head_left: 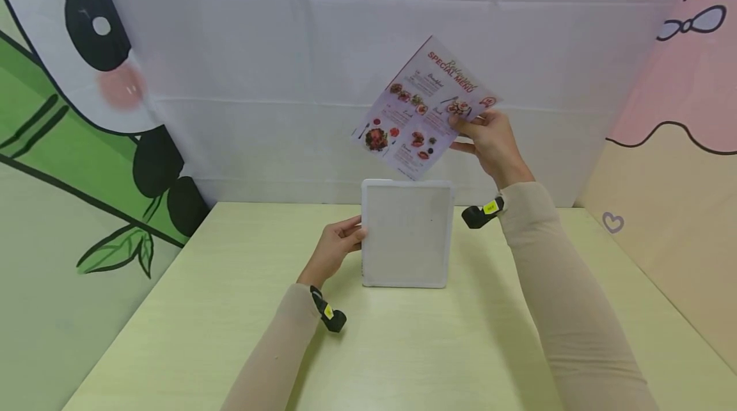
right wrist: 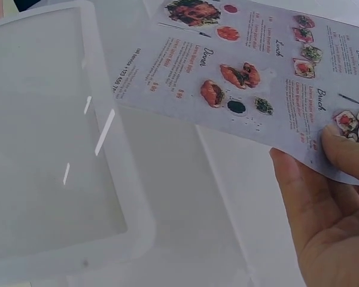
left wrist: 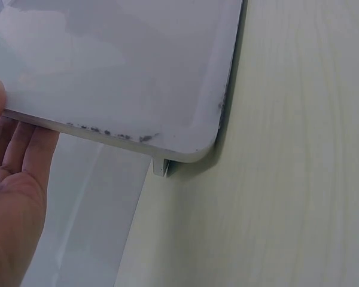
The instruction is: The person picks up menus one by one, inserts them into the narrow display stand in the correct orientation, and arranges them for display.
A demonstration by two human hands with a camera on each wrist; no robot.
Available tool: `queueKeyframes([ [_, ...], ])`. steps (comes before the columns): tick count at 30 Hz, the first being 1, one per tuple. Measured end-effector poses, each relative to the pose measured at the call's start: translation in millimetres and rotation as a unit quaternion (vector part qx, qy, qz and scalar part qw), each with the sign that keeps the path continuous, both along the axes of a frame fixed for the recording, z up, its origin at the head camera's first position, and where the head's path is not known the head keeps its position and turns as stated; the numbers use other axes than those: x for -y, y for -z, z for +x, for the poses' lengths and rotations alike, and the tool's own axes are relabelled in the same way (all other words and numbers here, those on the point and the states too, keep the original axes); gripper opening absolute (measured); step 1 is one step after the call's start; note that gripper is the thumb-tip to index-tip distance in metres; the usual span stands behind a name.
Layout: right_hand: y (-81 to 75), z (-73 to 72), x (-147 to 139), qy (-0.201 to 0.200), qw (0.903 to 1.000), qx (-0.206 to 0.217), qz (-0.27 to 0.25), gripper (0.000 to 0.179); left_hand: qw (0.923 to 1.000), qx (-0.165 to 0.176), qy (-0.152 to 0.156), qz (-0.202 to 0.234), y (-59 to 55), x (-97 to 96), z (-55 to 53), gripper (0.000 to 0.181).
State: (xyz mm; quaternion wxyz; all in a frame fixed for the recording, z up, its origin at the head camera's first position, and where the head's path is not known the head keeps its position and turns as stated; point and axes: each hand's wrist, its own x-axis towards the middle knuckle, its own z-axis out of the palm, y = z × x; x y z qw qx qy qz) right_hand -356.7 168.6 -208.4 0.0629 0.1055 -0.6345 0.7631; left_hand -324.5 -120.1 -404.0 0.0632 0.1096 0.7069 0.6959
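One left hand [head_left: 332,246] pinches the white rectangular plastic board [head_left: 406,238], likely to steady it; the right hand [head_left: 495,145] pinches the white printed paper menu [head_left: 411,123] above the board, maybe against dropping.

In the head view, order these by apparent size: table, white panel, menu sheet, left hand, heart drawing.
1. Table
2. Menu sheet and white panel: too alike to rank
3. Left hand
4. Heart drawing

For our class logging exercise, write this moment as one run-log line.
left hand: holds white board by its edge | right hand: pinches menu sheet, tilted | white board: upright on table
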Motion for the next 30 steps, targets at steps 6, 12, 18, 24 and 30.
queueKeyframes([
  [6, -0.7, -1.1, -0.5, 0.003, 0.9999, 0.011, 0.0, 0.031, 1.0, 0.004, 0.0, -0.003, -0.7, 0.4, -1.1, 0.047],
  [12, -0.9, -3.4, -0.2, 0.005, 0.9998, 0.017, 0.004, 0.031, 1.0, 0.001, 0.0, -0.004, -0.8, 0.2, -1.8, 0.048],
  [18, -0.8, -4.3, 0.5, 0.01, 0.9997, 0.02, 0.011, 0.031, 1.0, 0.0, -0.001, -0.002, -0.4, 0.6, -3.3, 0.047],
  [24, 0.1, -5.8, 1.6, 0.014, 0.9994, 0.025, 0.02, 0.031, 1.0, -0.002, -0.001, -0.002, 1.1, 1.2, -5.2, 0.047],
  [30, -0.9, -7.3, 1.0, 0.02, 0.9989, 0.036, 0.024, 0.032, 0.9999, -0.009, 0.004, -0.002, 3.6, 2.7, -8.7, 0.048],
])
